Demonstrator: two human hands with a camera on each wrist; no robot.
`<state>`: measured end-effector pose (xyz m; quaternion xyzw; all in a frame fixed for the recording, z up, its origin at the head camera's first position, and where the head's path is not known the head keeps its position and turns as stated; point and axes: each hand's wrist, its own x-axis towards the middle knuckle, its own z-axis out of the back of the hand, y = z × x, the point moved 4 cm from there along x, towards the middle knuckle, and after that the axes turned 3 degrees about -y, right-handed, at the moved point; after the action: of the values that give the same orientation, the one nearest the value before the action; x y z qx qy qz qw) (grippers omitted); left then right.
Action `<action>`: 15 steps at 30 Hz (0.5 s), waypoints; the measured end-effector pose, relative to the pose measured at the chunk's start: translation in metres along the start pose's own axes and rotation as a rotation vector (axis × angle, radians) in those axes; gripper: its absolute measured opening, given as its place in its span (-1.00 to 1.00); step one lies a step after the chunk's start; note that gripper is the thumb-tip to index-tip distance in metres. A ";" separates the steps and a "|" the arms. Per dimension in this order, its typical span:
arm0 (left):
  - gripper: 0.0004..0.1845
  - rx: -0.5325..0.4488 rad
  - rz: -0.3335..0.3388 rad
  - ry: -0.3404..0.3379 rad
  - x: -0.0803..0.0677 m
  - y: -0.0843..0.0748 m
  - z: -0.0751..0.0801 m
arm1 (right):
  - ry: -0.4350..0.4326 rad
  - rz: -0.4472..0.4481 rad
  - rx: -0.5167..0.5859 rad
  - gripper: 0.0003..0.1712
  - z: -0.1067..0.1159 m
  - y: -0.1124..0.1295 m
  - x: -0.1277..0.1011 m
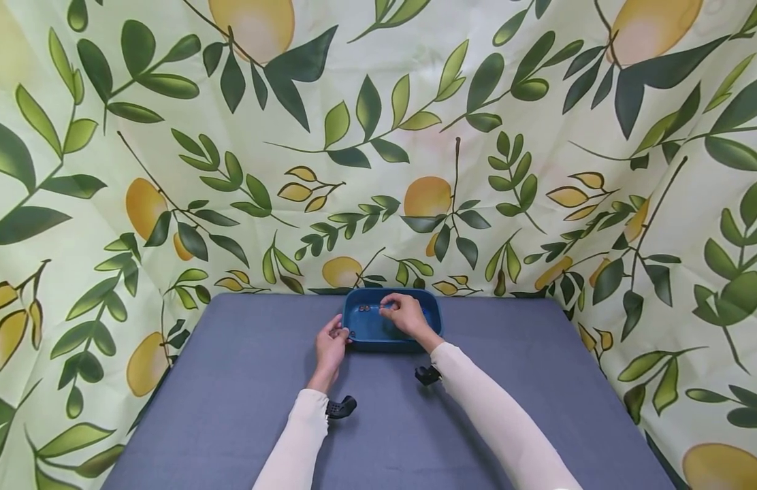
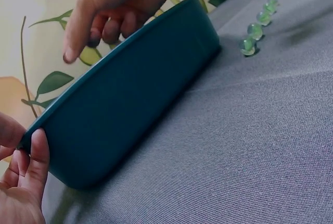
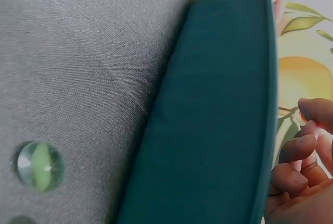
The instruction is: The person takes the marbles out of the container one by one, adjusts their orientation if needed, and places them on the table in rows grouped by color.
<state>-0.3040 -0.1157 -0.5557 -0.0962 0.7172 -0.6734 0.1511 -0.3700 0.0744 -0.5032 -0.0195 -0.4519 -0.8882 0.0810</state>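
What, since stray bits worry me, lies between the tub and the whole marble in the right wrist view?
Only bare gray cloth separates the tub from that green marble, as the right wrist view shows.

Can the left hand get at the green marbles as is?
Probably not: the left hand grips the blue tray at one end, and the green marbles lie on the grey cloth by the other. It would likely have to let go and reach along it.

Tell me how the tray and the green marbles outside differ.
The tray is opaque; the marbles are clear with green inside. The tray is long and rectangular, each marble far smaller and round. The left hand holds the tray; no hand touches those marbles. Both sit on the gray cloth.
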 end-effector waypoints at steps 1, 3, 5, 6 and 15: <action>-0.52 0.003 0.001 -0.001 0.000 0.000 0.000 | -0.004 0.000 0.002 -0.88 0.002 0.000 -0.002; -0.52 0.006 0.003 -0.003 -0.001 0.000 0.000 | -0.011 0.002 0.012 -0.87 0.006 -0.001 -0.007; -0.52 0.010 0.001 -0.005 -0.002 -0.001 0.000 | -0.019 0.013 0.021 -0.86 0.010 -0.001 -0.012; -0.52 0.010 0.000 -0.006 -0.002 -0.002 0.000 | -0.027 0.021 0.027 -0.86 0.013 -0.001 -0.014; -0.52 0.008 -0.002 -0.001 -0.005 -0.006 0.000 | -0.059 0.059 0.059 -0.89 0.030 -0.002 -0.039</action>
<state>-0.2995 -0.1148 -0.5496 -0.0968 0.7144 -0.6763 0.1514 -0.3325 0.1043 -0.4910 -0.0567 -0.4795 -0.8706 0.0941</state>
